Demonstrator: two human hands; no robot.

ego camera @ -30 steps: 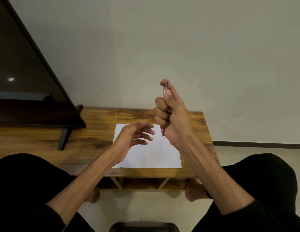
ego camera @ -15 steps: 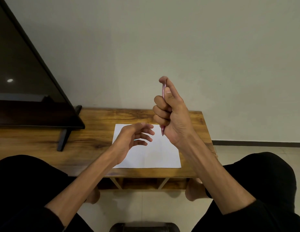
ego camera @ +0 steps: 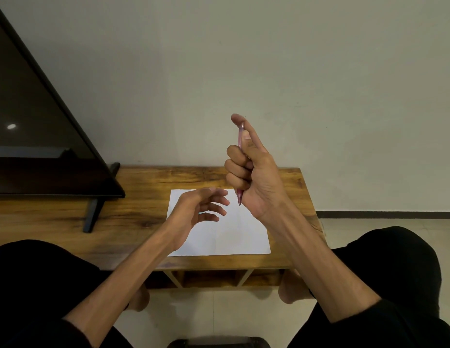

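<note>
My right hand (ego camera: 251, 169) grips a pink pen (ego camera: 240, 197) upright above the table, tip pointing down, with the index finger over its top end. A white sheet of paper (ego camera: 234, 234) lies flat on the wooden table (ego camera: 133, 212) below both hands. My left hand (ego camera: 198, 209) hovers over the paper's left part with relaxed, loosely spread fingers and holds nothing.
A dark television screen (ego camera: 35, 136) stands on a black foot (ego camera: 93, 214) at the table's left. A plain wall rises behind the table. My knees in black trousers (ego camera: 395, 267) flank the near edge, and open shelf compartments (ego camera: 211, 278) sit under the tabletop.
My right hand has risen very slightly with the pen. The left hand has stayed about where it was.
</note>
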